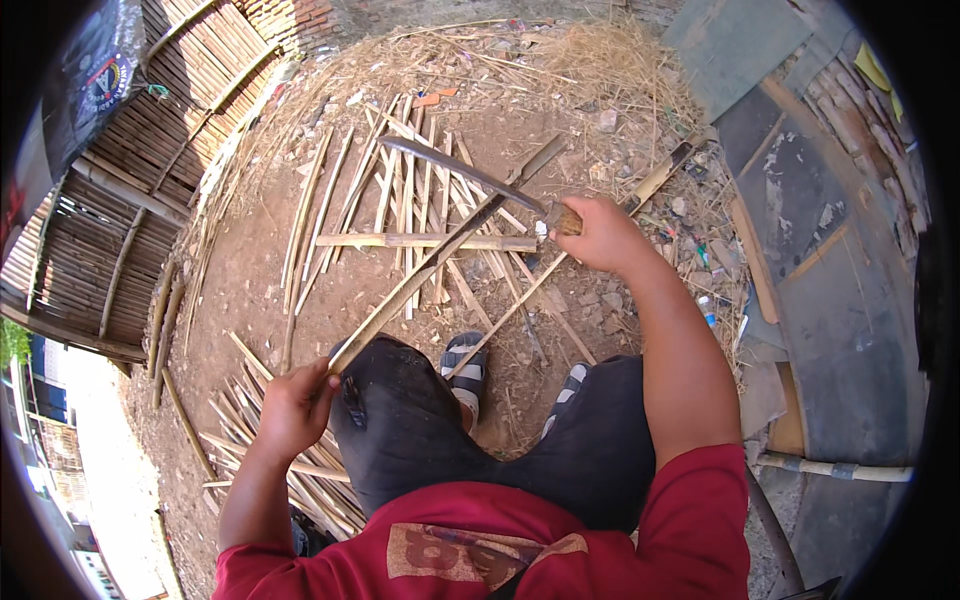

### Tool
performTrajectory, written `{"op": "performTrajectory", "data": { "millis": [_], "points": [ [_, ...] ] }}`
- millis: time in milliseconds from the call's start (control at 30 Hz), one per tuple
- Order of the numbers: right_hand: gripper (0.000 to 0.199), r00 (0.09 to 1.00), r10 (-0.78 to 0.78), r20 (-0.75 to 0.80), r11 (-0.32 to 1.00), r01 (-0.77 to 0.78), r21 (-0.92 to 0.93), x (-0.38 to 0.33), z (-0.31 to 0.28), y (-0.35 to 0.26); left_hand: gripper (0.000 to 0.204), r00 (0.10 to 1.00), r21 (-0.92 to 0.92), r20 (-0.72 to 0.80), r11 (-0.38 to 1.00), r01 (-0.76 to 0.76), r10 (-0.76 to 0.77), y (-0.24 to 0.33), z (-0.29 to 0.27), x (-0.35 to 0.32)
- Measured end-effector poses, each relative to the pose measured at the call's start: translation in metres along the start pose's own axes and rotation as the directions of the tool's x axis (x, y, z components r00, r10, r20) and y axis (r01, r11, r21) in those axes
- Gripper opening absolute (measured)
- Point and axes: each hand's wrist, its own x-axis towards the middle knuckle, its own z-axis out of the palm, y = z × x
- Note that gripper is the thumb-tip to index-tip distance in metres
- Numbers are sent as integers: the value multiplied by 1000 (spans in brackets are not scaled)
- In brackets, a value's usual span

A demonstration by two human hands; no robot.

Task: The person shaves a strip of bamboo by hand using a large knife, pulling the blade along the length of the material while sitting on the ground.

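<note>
My left hand (pixel 296 408) is closed round the near end of a long split bamboo piece (pixel 410 284), beside my left knee. The piece slants away to the far right over the ground. In my right hand (pixel 604 236) is the wooden handle of a machete (pixel 450 163), its long dark blade pointing to the far left. Blade and bamboo cross near the bamboo's far part; whether they touch I cannot tell. Under them a thicker bamboo piece (pixel 428 242) lies crosswise, with several thin bamboo strips (pixel 388 190) spread around it.
More bamboo strips (pixel 318 482) are heaped beside my left leg. A woven bamboo wall (pixel 140 220) stands at the left. Dark boards (pixel 835 310) lean at the right, with rubble and a plastic bottle (pixel 707 311) beside them. Dry straw (pixel 610 65) covers the far ground.
</note>
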Motion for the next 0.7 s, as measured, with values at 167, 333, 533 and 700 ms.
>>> {"op": "performTrajectory", "data": {
  "millis": [167,333,533,700],
  "points": [
    [35,966,-89,242,987,118,-108,0,-1,-35,22,988,322,-119,945,-54,96,-5,9,-3],
    [47,987,151,-55,985,-145,93,1,-10,25,22,961,464,-173,878,-114,216,-13,7,-1],
    [46,978,14,208,996,4,-86,0,-12,-21,20,963,470,-174,877,-103,207,-17,4,-3],
    [47,956,293,23,942,-292,165,-1,-26,26,21,969,464,-132,877,-127,210,-19,1,-2]
  ]
}}
